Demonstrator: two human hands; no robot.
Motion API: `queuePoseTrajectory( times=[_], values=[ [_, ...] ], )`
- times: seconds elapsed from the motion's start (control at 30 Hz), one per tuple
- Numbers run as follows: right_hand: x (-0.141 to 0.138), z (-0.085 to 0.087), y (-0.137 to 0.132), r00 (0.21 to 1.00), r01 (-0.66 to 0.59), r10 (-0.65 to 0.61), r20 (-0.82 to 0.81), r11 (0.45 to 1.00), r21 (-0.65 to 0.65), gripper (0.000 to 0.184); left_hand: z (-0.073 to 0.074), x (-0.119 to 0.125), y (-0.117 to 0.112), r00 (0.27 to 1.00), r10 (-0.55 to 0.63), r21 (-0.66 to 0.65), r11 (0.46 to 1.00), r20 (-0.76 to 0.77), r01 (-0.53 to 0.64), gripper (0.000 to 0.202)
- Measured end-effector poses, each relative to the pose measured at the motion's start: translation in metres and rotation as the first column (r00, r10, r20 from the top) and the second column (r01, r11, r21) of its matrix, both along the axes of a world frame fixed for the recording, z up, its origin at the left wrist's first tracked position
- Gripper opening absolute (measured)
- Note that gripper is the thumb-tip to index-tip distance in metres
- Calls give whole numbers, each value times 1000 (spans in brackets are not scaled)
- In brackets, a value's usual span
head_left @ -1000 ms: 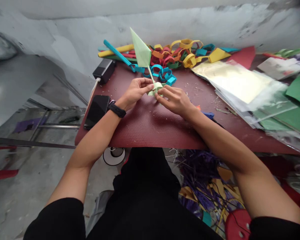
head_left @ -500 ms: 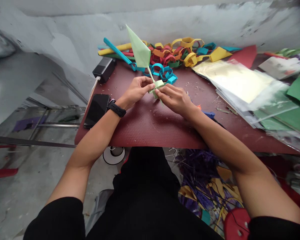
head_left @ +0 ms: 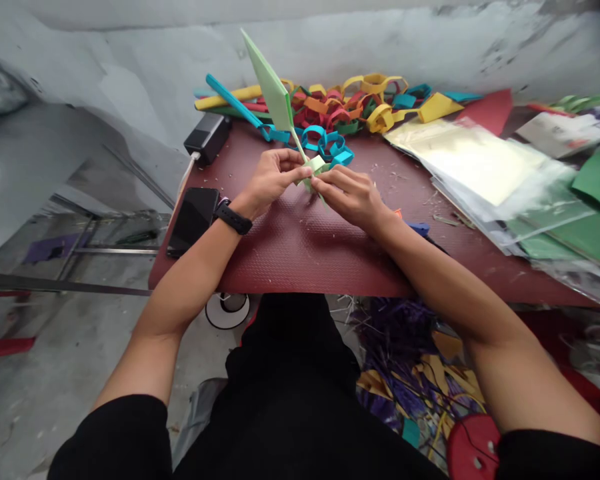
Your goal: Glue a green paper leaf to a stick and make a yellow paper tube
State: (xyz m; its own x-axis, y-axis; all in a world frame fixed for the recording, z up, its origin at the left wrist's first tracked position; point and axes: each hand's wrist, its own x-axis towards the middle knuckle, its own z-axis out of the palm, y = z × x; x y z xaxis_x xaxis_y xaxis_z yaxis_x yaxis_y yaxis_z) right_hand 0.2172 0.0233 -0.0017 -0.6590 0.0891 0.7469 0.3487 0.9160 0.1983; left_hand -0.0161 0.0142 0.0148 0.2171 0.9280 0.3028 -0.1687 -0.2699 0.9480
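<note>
Item: pale green paper piece (head_left: 270, 83), a pointed blade on a thin stem with a curled strip (head_left: 316, 164) at its near end. Position: above the middle of the dark red table (head_left: 290, 263), between both hands.

Left hand (head_left: 277, 175): thumb and fingers closed in a pinch on the stem's near end, by the strip.

Right hand (head_left: 353, 195): fingertips pinched together on the strip, just beside the left thumb; exact contact partly hidden.

Change: blade leans farther left and shows narrower than a second ago; hands scarcely shifted. Reading: the piece is apparently being turned in the fingers, attention remaining on the strip.

Surroundings: blue paper chain (head_left: 313, 135), far side; phone (head_left: 194, 220), left.
</note>
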Motion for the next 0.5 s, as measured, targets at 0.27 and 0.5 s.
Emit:
queuePoseTrajectory(
  times=[0.27, 0.5],
  values=[
    [3, 2, -2, 1000, 10, -10, 25, 1000, 8, 22, 6, 1, -8, 996, -50, -110, 992, 67, 57, 60],
    [1, 6, -5, 998, -53, 57, -29, 991, 120, 19, 12, 0, -14, 1000, 30, -184, 983, 10, -27, 42]
  ],
)
